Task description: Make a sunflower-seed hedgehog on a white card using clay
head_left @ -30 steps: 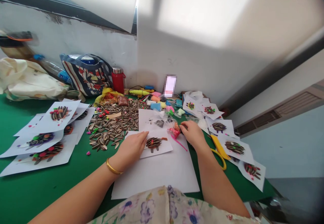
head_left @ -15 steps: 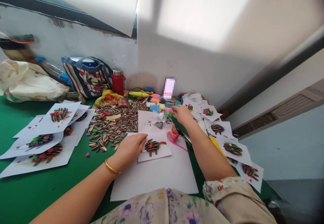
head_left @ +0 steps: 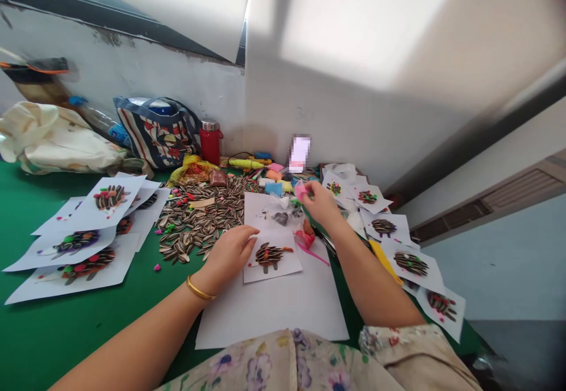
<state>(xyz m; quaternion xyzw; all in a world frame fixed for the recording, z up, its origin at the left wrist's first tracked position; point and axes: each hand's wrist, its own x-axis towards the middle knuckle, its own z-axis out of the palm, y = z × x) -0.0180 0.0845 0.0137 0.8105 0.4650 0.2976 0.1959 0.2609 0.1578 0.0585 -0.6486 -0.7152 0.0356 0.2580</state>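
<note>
My right hand (head_left: 321, 203) pinches a small pink packet (head_left: 300, 190), which looks like wrapped modelling clay, above the cluster of clay packs. With fingers stretched out, my left hand (head_left: 230, 256) rests at the left edge of a small white card (head_left: 287, 273). On that card is a hedgehog (head_left: 270, 255) made of striped sunflower seeds and orange-brown clay. The card lies on larger white sheets (head_left: 274, 314). Beyond it are a grey clay lump (head_left: 280, 219) in clear plastic and a red clay packet (head_left: 305, 236).
Loose sunflower seeds (head_left: 198, 217) are heaped left of the sheets. Finished seed cards lie at the left (head_left: 99, 202) and right (head_left: 413, 264). At the back stand a red flask (head_left: 210, 143), a striped bag (head_left: 154, 131) and a propped phone (head_left: 299, 154). A yellow strip (head_left: 385, 261) lies at the right.
My right hand has lifted the pink packet from among the clay packs. My left hand stays by the card, its fingers shifted slightly. The view has moved a little.
</note>
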